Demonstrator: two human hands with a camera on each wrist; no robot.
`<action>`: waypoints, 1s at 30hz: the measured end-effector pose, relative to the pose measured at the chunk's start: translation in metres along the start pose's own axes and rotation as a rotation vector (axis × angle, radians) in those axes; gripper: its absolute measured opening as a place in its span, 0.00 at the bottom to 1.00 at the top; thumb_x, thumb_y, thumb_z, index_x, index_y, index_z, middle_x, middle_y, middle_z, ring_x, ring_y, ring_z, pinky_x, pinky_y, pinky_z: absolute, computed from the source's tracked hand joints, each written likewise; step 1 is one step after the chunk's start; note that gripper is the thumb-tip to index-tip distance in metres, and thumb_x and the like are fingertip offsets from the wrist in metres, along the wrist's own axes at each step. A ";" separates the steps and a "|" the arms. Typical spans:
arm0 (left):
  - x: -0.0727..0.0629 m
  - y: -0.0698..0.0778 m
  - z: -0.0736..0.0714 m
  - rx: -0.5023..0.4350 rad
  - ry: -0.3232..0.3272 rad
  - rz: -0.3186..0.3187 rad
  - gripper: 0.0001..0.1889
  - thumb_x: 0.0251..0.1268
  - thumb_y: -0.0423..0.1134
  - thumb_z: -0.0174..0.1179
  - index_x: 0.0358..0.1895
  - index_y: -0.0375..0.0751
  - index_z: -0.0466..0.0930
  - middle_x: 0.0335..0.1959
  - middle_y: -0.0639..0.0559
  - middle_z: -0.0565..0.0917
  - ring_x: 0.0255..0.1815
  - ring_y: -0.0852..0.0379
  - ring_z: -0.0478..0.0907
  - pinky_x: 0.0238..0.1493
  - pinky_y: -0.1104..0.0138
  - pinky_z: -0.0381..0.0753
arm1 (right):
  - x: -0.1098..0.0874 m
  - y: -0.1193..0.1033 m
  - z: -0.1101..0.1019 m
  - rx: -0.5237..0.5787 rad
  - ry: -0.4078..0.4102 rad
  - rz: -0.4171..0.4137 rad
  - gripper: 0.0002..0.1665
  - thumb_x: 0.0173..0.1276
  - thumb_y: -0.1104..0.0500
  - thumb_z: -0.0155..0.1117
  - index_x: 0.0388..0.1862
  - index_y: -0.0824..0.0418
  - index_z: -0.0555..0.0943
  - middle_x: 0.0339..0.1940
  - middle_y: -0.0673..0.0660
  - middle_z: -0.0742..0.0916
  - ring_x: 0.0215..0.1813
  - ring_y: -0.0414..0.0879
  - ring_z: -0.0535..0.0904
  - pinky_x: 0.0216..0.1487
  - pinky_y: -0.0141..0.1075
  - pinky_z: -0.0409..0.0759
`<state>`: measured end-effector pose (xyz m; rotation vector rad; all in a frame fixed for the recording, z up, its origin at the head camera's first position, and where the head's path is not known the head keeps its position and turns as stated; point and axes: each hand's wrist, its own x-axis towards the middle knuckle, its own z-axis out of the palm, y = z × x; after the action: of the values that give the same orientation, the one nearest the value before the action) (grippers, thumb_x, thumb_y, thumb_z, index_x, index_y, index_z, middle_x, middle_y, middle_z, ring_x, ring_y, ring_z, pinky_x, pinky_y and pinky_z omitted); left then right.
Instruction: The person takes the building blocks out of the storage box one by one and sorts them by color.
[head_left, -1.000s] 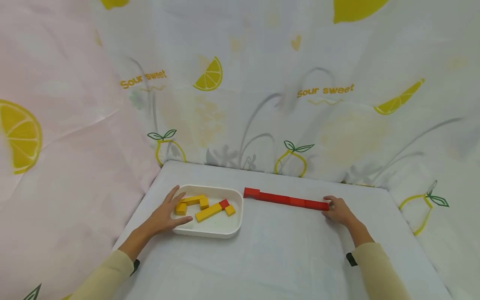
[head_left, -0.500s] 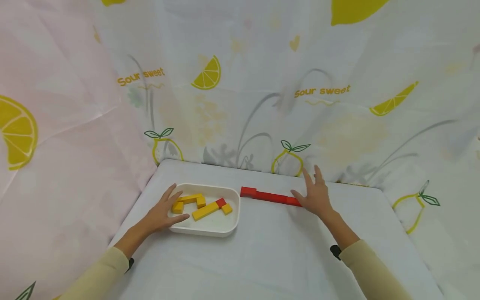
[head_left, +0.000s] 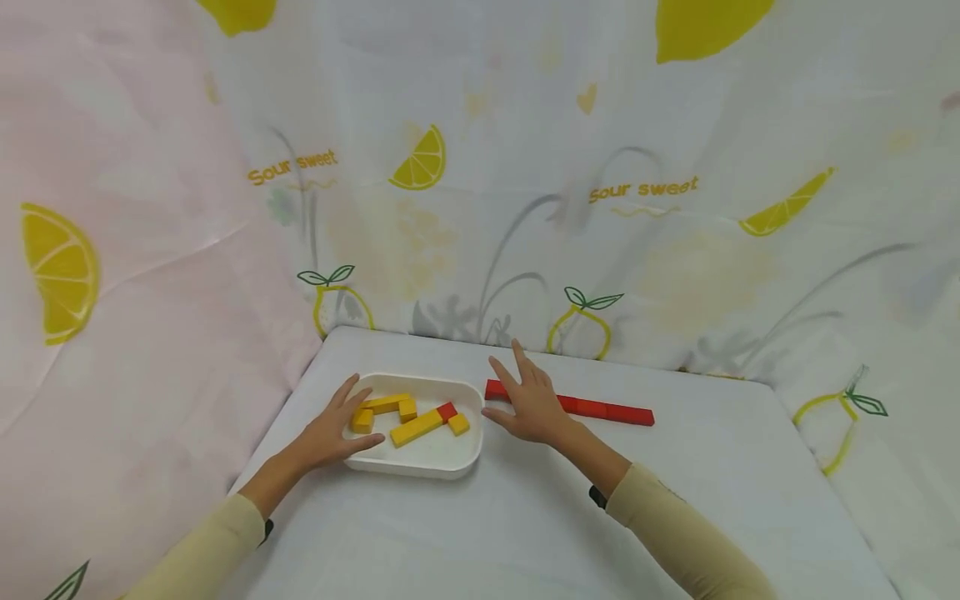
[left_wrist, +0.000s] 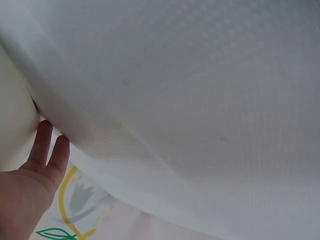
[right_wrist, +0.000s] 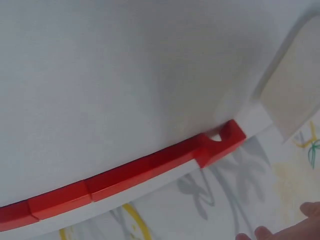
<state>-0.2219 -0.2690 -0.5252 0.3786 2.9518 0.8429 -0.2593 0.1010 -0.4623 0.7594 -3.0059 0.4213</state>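
Note:
My left hand (head_left: 324, 439) rests at the left end of a white tray (head_left: 420, 469), thumb and fingers spread over its rim. Inside lie several yellow blocks (head_left: 417, 427) and one red block (head_left: 447, 411). Just right of the tray, my right hand (head_left: 531, 408) hovers with spread fingers, holding nothing. Behind it a row of red blocks (head_left: 628, 415) runs end to end across the table, partly covered by that hand. In the right wrist view, the row's tray-side end is a red block (right_wrist: 231, 140) with a curved notch.
A white cloth covers the table (head_left: 525, 517). Close behind it hangs a lemon-printed curtain (head_left: 480, 208), and a pinkish one (head_left: 172, 333) stands along the left side. The row of red blocks lies near the back edge.
My right hand has left the right end of the red row and swept left above it to beside the tray. The left hand stays at the tray; the blocks lie as before.

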 end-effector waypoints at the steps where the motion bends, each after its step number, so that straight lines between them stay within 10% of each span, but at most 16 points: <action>1: -0.001 0.000 0.000 0.001 0.001 -0.004 0.51 0.56 0.68 0.63 0.77 0.42 0.55 0.82 0.39 0.41 0.76 0.31 0.54 0.65 0.31 0.64 | 0.003 -0.006 0.001 0.016 -0.002 -0.005 0.53 0.64 0.33 0.62 0.82 0.44 0.49 0.83 0.58 0.40 0.80 0.60 0.51 0.76 0.62 0.57; 17: 0.000 -0.001 0.006 -0.016 0.000 0.013 0.50 0.57 0.67 0.63 0.77 0.42 0.58 0.81 0.38 0.41 0.76 0.30 0.54 0.65 0.31 0.63 | 0.028 -0.073 0.050 0.313 -0.045 -0.094 0.54 0.56 0.42 0.75 0.78 0.46 0.59 0.82 0.58 0.51 0.75 0.54 0.64 0.65 0.49 0.77; 30: -0.002 -0.001 0.006 -0.036 0.016 0.005 0.48 0.57 0.65 0.64 0.76 0.42 0.60 0.81 0.38 0.42 0.76 0.30 0.53 0.66 0.31 0.62 | 0.049 -0.098 0.082 0.339 -0.041 0.267 0.43 0.50 0.43 0.80 0.64 0.53 0.77 0.62 0.54 0.81 0.64 0.50 0.73 0.70 0.48 0.72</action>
<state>-0.2197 -0.2675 -0.5304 0.3792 2.9465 0.9026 -0.2527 -0.0264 -0.5127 0.3734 -3.1221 0.9518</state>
